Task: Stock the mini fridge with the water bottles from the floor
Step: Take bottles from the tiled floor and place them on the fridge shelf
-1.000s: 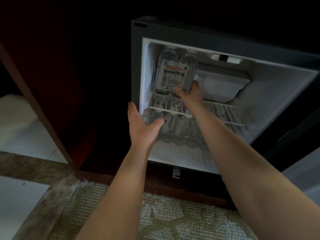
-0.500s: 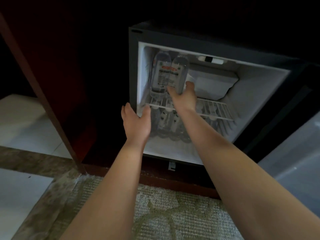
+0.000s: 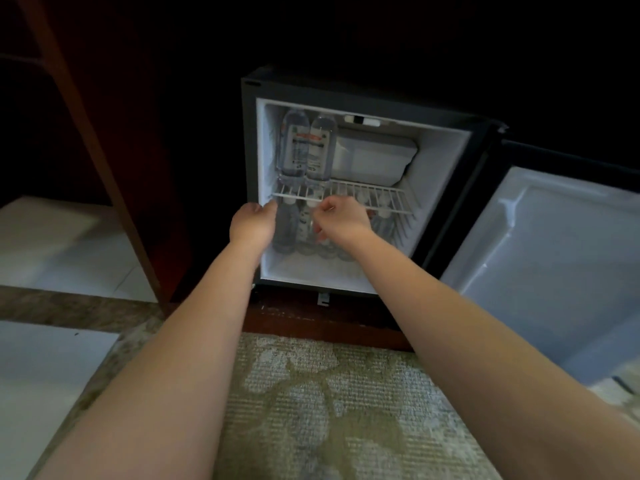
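Observation:
The mini fridge (image 3: 250, 174) stands open in a dark cabinet. Two water bottles (image 3: 308, 147) stand upright side by side at the left of its white wire shelf (image 3: 381, 199). Several more bottles (image 3: 287, 233) lie under the shelf, partly hidden by my hands. My left hand (image 3: 252, 225) is at the left end of the shelf's front bar with its fingers curled. My right hand (image 3: 343, 220) hovers just below the bar's middle, fingers curled with nothing in them. I cannot tell whether either hand touches the bar.
A white freezer box (image 3: 374, 157) fills the upper right of the fridge. The fridge door (image 3: 554, 265) hangs open to the right. A patterned rug (image 3: 329, 403) lies in front, with pale floor tiles (image 3: 52, 375) and a wooden cabinet post (image 3: 104, 174) on the left.
My right hand has let go of the right upright bottle and drawn back down to the shelf's front edge. My left hand's fingers have curled shut. The view has pulled back, showing the door.

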The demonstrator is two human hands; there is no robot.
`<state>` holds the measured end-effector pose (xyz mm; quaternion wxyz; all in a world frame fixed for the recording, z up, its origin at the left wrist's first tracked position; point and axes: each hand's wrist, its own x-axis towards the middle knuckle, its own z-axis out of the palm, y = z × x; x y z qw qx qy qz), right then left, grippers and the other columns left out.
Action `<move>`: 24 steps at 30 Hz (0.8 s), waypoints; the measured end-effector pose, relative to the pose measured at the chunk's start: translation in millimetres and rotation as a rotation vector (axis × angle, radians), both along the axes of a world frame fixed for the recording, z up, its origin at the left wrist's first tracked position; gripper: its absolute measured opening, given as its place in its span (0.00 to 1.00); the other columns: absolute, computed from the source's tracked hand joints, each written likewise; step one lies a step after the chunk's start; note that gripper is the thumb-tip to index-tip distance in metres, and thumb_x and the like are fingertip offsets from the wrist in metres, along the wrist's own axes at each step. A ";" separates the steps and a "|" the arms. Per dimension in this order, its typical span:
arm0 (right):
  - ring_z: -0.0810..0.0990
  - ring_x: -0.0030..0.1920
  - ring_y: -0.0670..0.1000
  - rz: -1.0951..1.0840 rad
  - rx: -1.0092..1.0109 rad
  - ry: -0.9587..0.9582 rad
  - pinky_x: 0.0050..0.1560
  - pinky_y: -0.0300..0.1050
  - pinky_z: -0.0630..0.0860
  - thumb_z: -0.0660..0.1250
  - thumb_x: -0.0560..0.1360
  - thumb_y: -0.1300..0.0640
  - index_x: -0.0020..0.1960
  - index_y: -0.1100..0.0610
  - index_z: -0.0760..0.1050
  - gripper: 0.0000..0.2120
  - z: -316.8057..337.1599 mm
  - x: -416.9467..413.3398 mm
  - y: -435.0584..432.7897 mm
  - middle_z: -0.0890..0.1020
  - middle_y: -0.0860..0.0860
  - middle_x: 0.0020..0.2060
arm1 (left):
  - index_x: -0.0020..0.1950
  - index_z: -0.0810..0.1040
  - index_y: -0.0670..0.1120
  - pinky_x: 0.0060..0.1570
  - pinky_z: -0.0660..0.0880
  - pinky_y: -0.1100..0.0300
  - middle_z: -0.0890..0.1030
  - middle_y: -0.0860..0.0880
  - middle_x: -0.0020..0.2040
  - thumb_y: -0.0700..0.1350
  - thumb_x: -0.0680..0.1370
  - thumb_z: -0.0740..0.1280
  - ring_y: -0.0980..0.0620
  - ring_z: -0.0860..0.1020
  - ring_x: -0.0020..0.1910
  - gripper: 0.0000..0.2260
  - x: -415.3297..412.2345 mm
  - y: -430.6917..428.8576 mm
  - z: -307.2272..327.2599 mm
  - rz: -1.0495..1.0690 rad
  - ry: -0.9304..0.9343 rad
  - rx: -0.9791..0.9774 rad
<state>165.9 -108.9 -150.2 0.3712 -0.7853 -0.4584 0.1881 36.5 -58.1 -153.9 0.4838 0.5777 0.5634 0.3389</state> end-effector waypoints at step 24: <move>0.84 0.44 0.55 0.630 -0.290 0.018 0.51 0.53 0.80 0.64 0.76 0.52 0.48 0.58 0.78 0.09 26.9 -345.4 -130.1 0.84 0.54 0.43 | 0.55 0.76 0.40 0.50 0.68 0.55 0.78 0.41 0.54 0.50 0.80 0.61 0.43 0.76 0.54 0.14 -365.3 -156.3 -37.4 0.226 0.167 -0.146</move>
